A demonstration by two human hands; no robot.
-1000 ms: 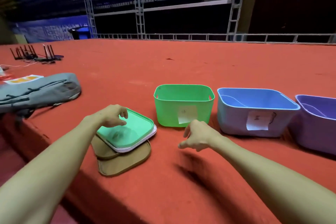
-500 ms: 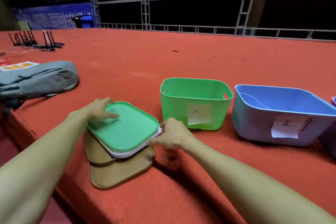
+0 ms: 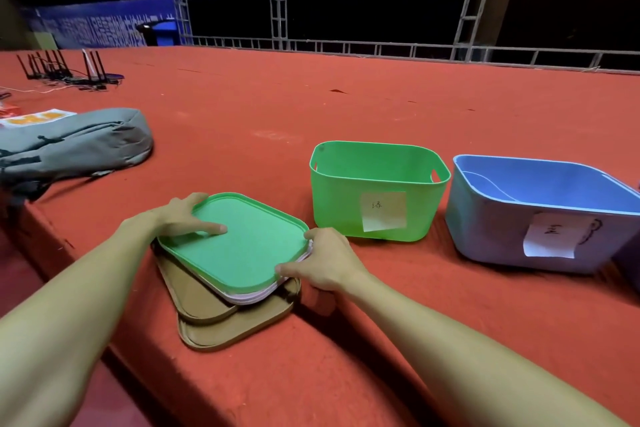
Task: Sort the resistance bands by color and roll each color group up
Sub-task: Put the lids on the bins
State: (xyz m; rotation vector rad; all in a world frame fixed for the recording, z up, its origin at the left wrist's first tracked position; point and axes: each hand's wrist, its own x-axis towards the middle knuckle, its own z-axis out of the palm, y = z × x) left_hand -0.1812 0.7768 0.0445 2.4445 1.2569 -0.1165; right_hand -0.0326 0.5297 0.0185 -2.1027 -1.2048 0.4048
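So, flat green plastic lid (image 3: pixel 242 246) lies between both: left grip (image 3: pixel 176 215) clasps its left corner, right grip (image 3: pixel 329 260) pinches its right edge.

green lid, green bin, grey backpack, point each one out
green lid (image 3: pixel 242 239), head view, middle of its flat top
green bin (image 3: pixel 339 215), head view, front wall left of the paper label
grey backpack (image 3: pixel 86 142), head view, middle of its fabric body
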